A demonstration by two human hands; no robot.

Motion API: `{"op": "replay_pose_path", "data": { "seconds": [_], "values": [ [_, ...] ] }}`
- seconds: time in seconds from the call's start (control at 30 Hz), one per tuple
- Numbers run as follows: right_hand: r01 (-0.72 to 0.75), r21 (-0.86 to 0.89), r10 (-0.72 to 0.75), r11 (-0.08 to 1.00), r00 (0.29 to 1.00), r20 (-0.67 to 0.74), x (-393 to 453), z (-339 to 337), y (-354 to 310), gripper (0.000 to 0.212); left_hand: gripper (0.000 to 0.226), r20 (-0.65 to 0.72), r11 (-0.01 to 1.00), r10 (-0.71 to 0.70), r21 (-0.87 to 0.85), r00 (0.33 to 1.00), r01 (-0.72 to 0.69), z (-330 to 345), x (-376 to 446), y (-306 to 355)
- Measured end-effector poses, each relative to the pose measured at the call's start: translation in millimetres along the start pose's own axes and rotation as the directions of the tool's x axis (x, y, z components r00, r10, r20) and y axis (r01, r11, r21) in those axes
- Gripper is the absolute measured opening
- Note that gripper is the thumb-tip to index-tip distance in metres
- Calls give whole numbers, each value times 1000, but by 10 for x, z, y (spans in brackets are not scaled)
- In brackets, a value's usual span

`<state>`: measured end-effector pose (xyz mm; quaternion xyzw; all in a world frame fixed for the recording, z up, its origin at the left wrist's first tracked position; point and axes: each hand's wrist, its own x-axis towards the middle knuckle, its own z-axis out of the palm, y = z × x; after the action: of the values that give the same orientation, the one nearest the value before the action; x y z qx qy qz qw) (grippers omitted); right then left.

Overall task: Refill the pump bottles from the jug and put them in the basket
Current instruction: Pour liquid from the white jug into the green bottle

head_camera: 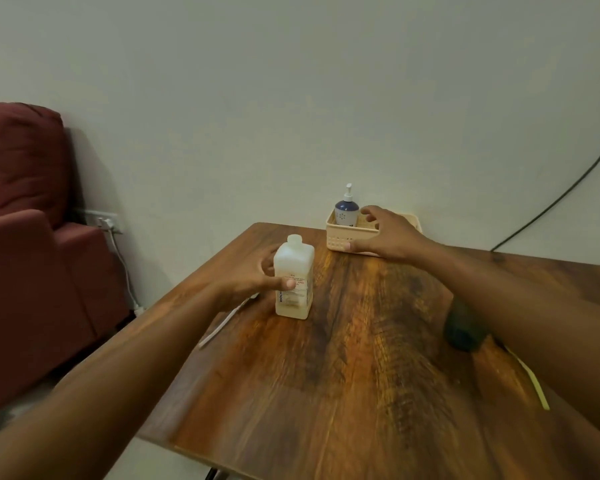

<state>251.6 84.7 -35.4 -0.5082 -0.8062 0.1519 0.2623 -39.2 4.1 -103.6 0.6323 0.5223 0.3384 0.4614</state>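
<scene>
A white square jug (294, 271) with a screw cap stands upright on the wooden table (343, 375). My left hand (253, 278) is wrapped around it, thumb on the label. A cream perforated basket (336, 239) sits at the table's far edge by the wall. One blue pump bottle (346, 211) with a white pump stands in its left end. My right hand (385, 235) hovers over the basket's right part, fingers spread and holding nothing. A dark bottle (463, 327), blurred, shows beneath my right forearm.
A thin white tube (219, 329) lies on the table left of the jug, its upper end hidden by my left hand. A yellow strip (534, 382) lies under my right arm. A red armchair (32, 254) stands left. A black cable (551, 202) runs down the wall.
</scene>
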Motion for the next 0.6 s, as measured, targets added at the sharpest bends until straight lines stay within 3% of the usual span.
{"op": "replay_pose_path", "data": {
  "seconds": [0.2,0.47,0.6],
  "values": [
    [-31,10,31,999,999,-39,-260,-420,240,99,76,22,996,13,-86,1000,-11,221,179,-85],
    [-124,109,135,986,986,-101,-655,-893,764,98,87,-14,991,52,-122,999,-53,246,301,-179],
    [-200,213,223,956,971,-90,-898,-964,1014,109,88,-17,990,52,-127,999,-53,348,313,-128]
  ]
}}
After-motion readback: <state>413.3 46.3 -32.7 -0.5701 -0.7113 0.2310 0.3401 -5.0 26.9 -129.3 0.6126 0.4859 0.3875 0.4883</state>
